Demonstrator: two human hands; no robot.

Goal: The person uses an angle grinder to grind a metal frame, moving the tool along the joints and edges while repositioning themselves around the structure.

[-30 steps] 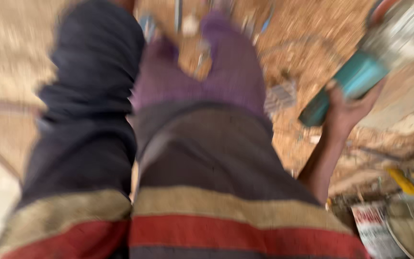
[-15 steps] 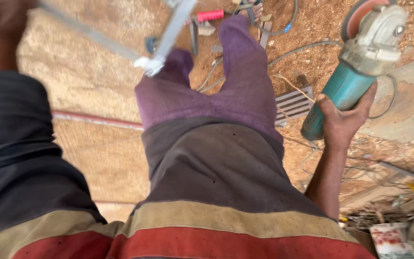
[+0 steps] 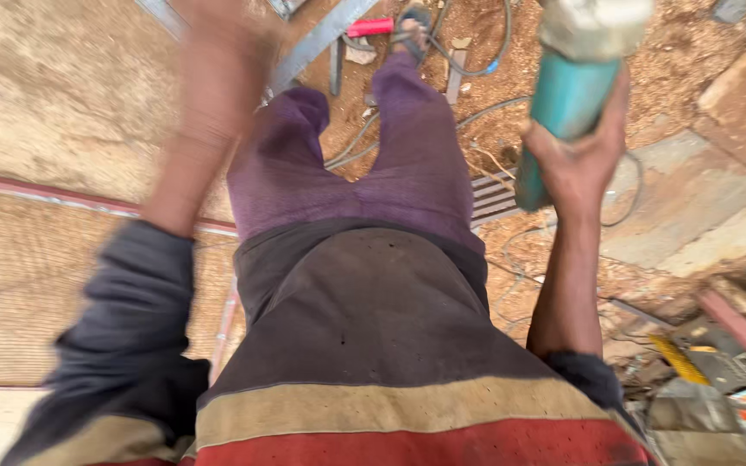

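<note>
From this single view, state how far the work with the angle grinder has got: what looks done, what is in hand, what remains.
Done: nothing visibly cut. In hand: the right hand grips the teal angle grinder, raised; the blurred left hand is above the metal bar. Left: grinder not yet on metal.

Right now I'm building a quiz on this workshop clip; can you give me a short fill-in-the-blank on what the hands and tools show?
1. The right hand grips a power tool whose body is ____.
2. The trousers are ____.
3. The left hand is too ____ to show what it holds.
4. The red-handled tool lies on the ____.

Missing words: teal; purple; blurred; ground
</note>
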